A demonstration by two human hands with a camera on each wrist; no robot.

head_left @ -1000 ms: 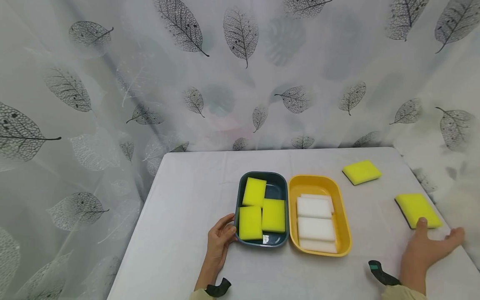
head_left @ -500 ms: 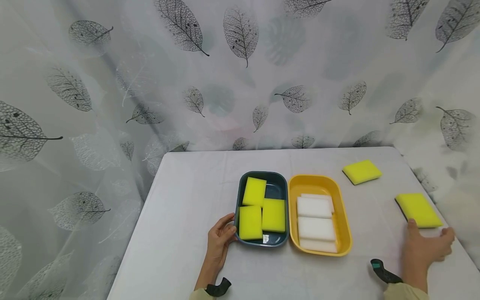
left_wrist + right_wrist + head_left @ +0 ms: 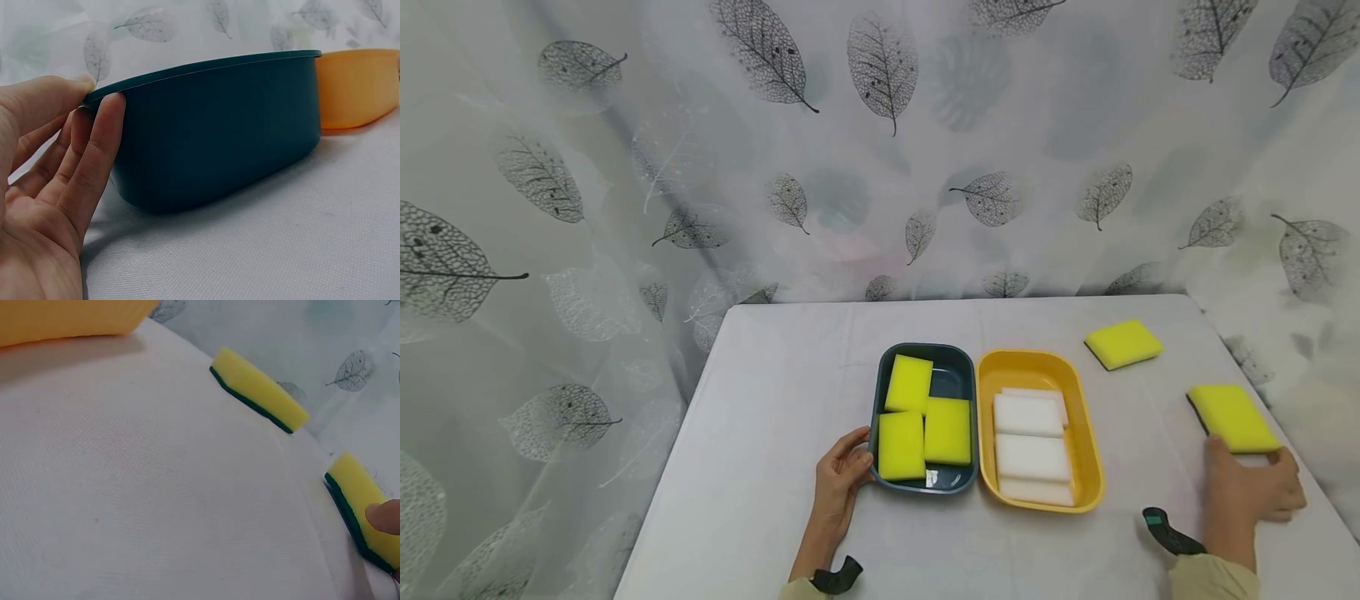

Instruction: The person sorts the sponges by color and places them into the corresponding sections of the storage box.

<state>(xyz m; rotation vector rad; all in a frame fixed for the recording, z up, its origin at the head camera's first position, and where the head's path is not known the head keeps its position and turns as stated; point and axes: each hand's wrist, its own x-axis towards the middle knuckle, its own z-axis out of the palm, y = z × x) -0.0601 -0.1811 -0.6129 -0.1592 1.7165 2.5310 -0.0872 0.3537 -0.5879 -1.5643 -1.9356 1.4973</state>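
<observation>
My left hand [image 3: 838,479] holds the near-left corner of a dark teal plastic basin [image 3: 219,131], thumb at the rim and fingers against the outer wall. Three yellow sponges [image 3: 901,446] lie inside this basin. Toward the table's right edge, my right hand [image 3: 1251,492] grips the near end of a yellow scouring sponge [image 3: 1234,417]. Its thumb [image 3: 384,515] presses the yellow side in the right wrist view, where a dark green scouring layer shows underneath; the other fingers are mostly hidden. Another such sponge [image 3: 1123,344] lies farther back, apart from the hand.
A yellow-orange basin [image 3: 1092,467] stands right beside the teal one, with several white sponge blocks [image 3: 1033,458] in it. White cloth covers the table [image 3: 775,400]. A leaf-printed curtain [image 3: 880,167] hangs behind and at both sides.
My right hand has moved slightly left, its thumb and fingers closing on the near end of the sponge. The sponge has shifted a little away and left. My left hand stays put.
</observation>
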